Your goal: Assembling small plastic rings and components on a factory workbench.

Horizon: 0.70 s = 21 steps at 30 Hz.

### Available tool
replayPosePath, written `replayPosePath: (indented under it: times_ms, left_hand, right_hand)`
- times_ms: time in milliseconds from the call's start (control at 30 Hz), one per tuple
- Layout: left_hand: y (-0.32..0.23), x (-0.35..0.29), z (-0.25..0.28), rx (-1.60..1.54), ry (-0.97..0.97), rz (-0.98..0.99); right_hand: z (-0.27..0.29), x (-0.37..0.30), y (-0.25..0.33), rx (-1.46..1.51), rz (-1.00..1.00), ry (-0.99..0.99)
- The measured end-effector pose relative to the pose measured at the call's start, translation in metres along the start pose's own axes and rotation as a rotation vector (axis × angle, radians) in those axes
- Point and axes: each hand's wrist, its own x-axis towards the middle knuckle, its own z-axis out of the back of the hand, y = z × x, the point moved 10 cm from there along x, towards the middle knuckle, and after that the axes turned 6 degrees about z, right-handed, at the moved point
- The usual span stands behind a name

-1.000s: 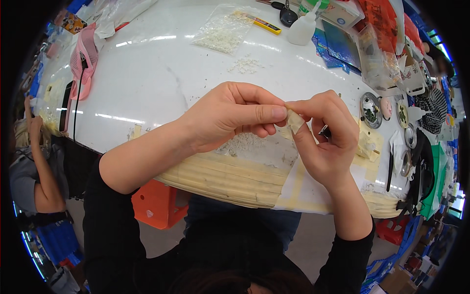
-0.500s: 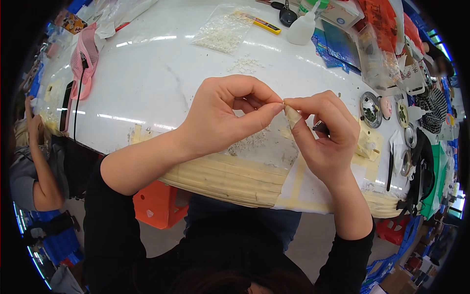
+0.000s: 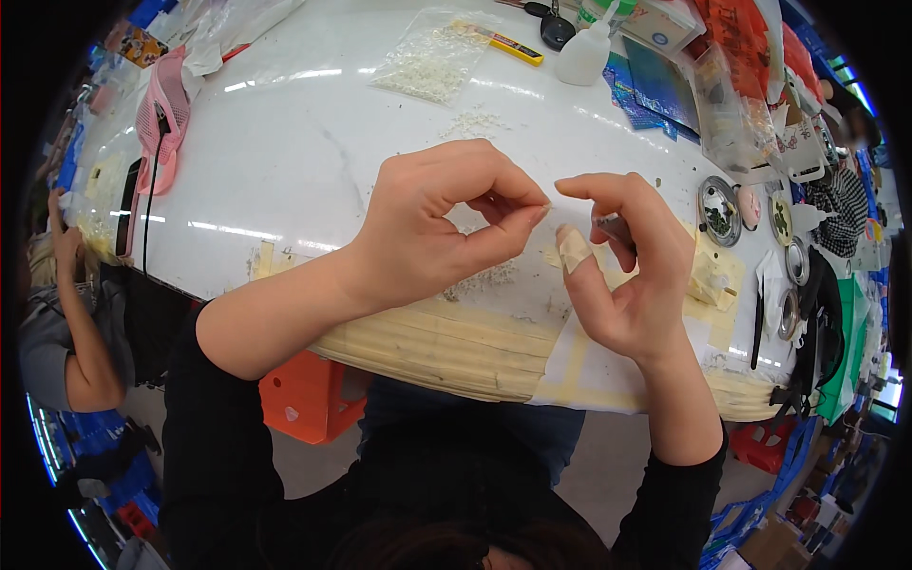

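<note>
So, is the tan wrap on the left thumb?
No, the tan wrap is around the thumb of the right hand, while the left hand has a bare thumb.

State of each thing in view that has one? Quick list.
Left hand: thumb and forefinger tips pinched; anything between too small to tell
Right hand: thumb and forefinger apart
Dark metal object: held in the right hand's curled fingers
Cream wrap: on the right thumb
Clear bag: lying flat, part-filled; seal unclear
Yellow cutter: lying down; blade unclear
Round tin: uncovered, dark bits inside
</note>
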Motion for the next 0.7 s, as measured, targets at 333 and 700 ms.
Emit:
replayPosePath:
  times_ms: [333,700]
  left_hand:
    - [-0.026,-0.002,-0.001,0.235,-0.035,-0.313]
    - [-0.027,-0.002,-0.001,0.251,-0.021,-0.344]
  right_hand:
    - [-0.010,-0.006,-0.013,-0.361,-0.016,0.143]
    - [-0.009,-0.005,-0.011,-0.390,-0.012,0.173]
